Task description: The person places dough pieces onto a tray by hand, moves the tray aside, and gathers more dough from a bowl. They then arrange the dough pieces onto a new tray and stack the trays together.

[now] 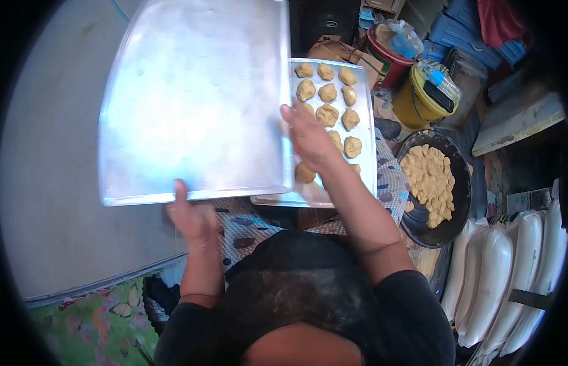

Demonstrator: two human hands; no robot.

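Note:
A bare, shiny metal baking tray [195, 104] is held up at the left, tilted and slightly blurred. My left hand [193, 218] grips its near edge, thumb on top and fingers underneath. At its right edge my right hand [311, 137] is closed on the rim, with some fingers hidden. A second baking tray [368, 137] lies lower and partly behind the first. Rows of dough balls [327, 114] sit on it; my right forearm and the first tray hide some of them.
To the right is a black basin [464, 201] of dough pieces [429, 180]. Beyond it stand a yellow bucket [412, 110] and a red tub [390, 67]. Packed white plastic bags [488, 274] line the lower right. A pale wall-like surface [58, 183] fills the left.

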